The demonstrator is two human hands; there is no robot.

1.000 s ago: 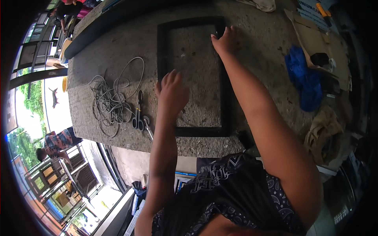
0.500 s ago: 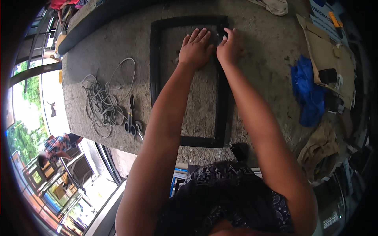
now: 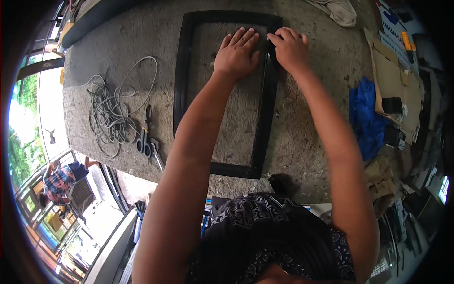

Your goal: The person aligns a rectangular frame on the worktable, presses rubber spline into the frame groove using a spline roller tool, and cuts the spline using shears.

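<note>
A black rectangular frame (image 3: 268, 102) lies on the rough worktable, its long sides running away from me. The tabletop shows through its middle; I cannot tell whether a fine mesh covers it. My left hand (image 3: 236, 57) rests flat inside the far end of the frame, fingers spread and holding nothing. At the far right corner, my right hand (image 3: 292, 51) bends over the right bar with its fingers curled and pinched together. Whatever those fingertips hold, if anything, is hidden. Left of the frame are a loose tangle of grey cord (image 3: 111, 111) and dark-handled scissors (image 3: 144, 137).
Another small metal tool (image 3: 157, 154) lies beside the scissors. Blue cloth (image 3: 368, 118) and flattened cardboard (image 3: 395, 80) sit at the right. A dark bundle (image 3: 279, 183) lies at the near edge, and a long black strip (image 3: 101, 16) at the far left. Another person (image 3: 59, 182) bends over outside.
My right hand has turned and curled inward over the frame's corner, its forearm swinging out to the right. The left hand stays flat. The whole view has shifted slightly.
</note>
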